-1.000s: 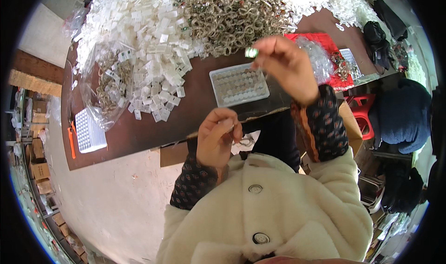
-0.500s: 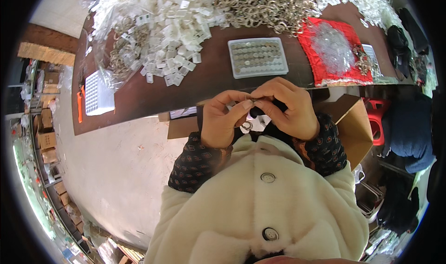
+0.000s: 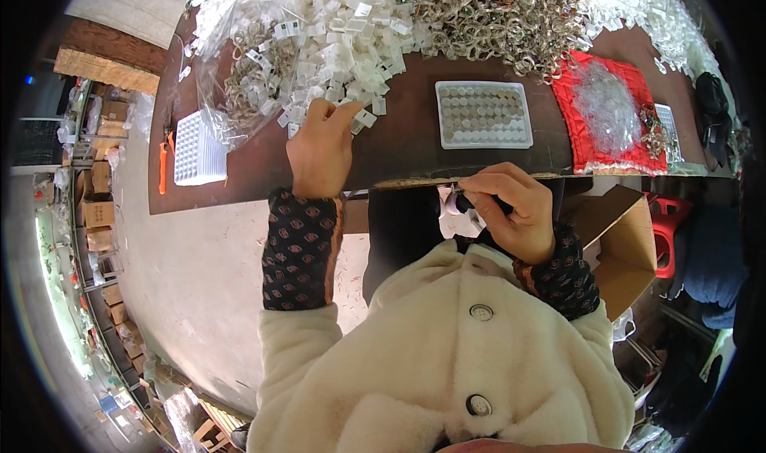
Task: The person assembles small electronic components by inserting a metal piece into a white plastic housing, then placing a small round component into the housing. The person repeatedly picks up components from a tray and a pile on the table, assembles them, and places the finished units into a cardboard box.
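Note:
My left hand (image 3: 321, 151) reaches over the table to the near edge of a heap of small white plastic pieces (image 3: 351, 42). Its thumb and forefinger are apart, touching or just above the pieces. Just off the table's front edge, my right hand (image 3: 515, 214) pinches a small silvery metal piece (image 3: 456, 188) between thumb and forefinger; most of it is hidden. Beyond that hand, a white tray (image 3: 487, 143) on the table holds rows of round grey discs. A heap of metal rings or loops (image 3: 499, 26) lies behind the tray.
A clear bag (image 3: 231, 102) of metal parts lies left, near a white gridded tray (image 3: 199, 154) and an orange-handled tool (image 3: 163, 167). At right, a red cloth (image 3: 610, 158) carries clear plastic. Below are an open cardboard box (image 3: 626, 246) and a red stool (image 3: 669, 230).
My hands were together, working a small metal piece with a ring hanging below. My left hand has let go and moved left and forward to the white pieces; my right keeps its pinch.

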`<state>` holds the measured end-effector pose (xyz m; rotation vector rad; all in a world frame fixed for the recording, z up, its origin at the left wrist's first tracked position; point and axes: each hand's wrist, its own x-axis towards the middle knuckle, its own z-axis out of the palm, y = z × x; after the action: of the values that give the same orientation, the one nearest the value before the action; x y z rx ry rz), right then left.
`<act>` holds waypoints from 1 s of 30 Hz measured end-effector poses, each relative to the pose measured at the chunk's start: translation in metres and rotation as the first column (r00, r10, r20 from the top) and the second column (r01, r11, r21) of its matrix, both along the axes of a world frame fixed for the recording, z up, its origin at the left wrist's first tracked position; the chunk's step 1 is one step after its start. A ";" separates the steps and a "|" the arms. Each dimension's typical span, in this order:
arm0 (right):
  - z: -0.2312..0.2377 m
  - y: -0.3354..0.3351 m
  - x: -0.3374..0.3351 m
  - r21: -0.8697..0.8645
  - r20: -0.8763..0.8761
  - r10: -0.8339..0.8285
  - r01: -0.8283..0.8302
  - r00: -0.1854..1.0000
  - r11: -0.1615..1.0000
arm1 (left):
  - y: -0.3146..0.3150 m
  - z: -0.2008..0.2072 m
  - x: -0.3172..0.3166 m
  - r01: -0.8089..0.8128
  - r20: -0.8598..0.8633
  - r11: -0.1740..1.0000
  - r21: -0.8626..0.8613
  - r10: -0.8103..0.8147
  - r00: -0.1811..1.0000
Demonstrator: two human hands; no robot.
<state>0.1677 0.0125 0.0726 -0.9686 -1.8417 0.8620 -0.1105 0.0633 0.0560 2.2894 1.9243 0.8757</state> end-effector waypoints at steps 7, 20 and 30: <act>0.000 0.002 0.002 0.009 0.002 -0.013 0.013 1.000 1.000 | 0.030 0.001 -0.014 0.064 -0.256 0.983 -0.171 -0.107 0.961; 0.004 -0.007 0.001 -0.177 -0.397 -0.081 0.011 0.914 0.984 | -0.018 0.029 0.019 0.065 0.697 0.986 -0.154 0.062 0.715; 0.015 -0.022 -0.003 -0.058 -0.327 -0.131 0.118 0.936 0.991 | -0.086 -0.008 0.120 0.341 0.988 0.930 0.139 -0.106 -0.112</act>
<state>0.1647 -0.0098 0.0876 -0.8923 -1.4676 0.9224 0.0096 -0.0225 0.0476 0.9068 0.7007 1.5701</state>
